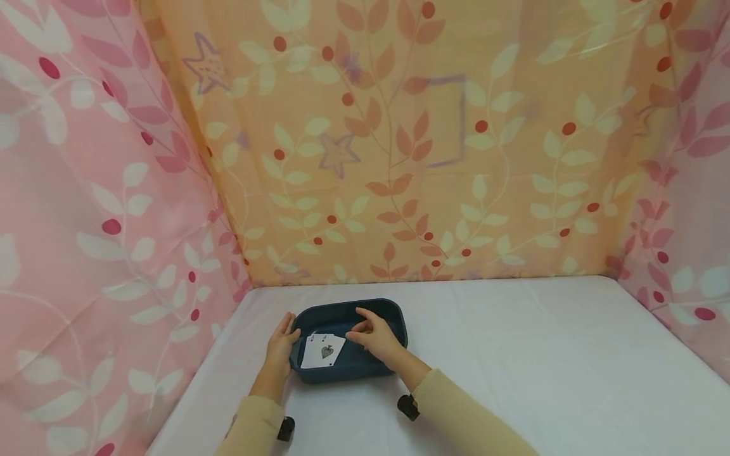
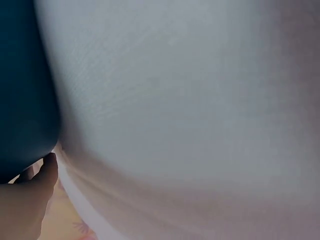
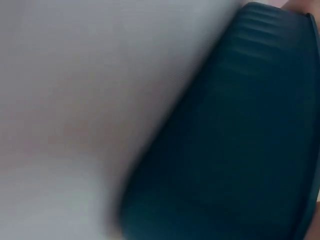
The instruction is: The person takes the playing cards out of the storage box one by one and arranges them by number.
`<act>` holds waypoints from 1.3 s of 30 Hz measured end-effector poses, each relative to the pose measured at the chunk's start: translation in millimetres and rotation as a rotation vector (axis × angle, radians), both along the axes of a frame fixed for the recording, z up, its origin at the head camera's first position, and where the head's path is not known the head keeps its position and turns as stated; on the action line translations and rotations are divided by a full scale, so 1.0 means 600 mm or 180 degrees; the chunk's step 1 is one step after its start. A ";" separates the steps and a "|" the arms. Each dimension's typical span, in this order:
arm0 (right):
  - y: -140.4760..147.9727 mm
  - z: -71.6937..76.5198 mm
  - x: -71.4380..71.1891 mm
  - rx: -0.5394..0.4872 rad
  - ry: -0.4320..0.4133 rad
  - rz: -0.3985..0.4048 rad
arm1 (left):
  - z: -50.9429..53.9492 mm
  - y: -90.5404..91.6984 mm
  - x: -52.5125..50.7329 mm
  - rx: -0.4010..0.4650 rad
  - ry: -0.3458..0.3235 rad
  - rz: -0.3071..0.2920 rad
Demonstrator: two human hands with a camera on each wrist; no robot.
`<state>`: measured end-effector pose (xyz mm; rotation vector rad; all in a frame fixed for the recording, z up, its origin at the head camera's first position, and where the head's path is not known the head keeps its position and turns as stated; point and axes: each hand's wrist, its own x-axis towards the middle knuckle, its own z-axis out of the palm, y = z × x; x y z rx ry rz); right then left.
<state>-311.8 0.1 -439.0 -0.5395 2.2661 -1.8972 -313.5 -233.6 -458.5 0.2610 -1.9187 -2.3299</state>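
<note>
A dark blue rectangular plastic tub sits on the white-covered table. White playing cards lie overlapped inside its left part, an ace of spades on top. My left hand grips the tub's left end, thumb at the rim and fingers along the outside. Over the tub's right half is my right hand, fingers loosely bent, thumb and fingertips near the cards' right edge; nothing shows between them. The left wrist view has the tub's side with a finger against it. The tub's outer wall fills much of the right wrist view.
White cloth covers the table around the tub. Pink patterned fabric hangs along the left side, and more hangs at the right. An orange leaf-patterned curtain closes off the back edge.
</note>
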 end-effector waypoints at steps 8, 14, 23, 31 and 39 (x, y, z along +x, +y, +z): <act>-0.034 -0.007 -0.019 0.0353 -0.0222 0.0182 | 0.005 0.007 -0.003 -0.0082 0.0002 0.0095; -0.053 -0.017 -0.033 0.0960 -0.0328 0.0269 | 0.005 0.012 -0.007 0.0011 -0.0009 0.0135; -0.071 -0.043 -0.050 0.1708 0.0009 0.0234 | 0.000 0.020 -0.004 -0.0024 -0.0118 0.0184; -0.083 -0.032 -0.040 0.2235 0.0131 0.0031 | 0.002 0.015 0.000 -0.0087 -0.0103 0.0226; -0.091 -0.033 -0.045 0.2161 0.0147 0.0000 | 0.002 0.008 -0.002 -0.0057 -0.0110 0.0235</act>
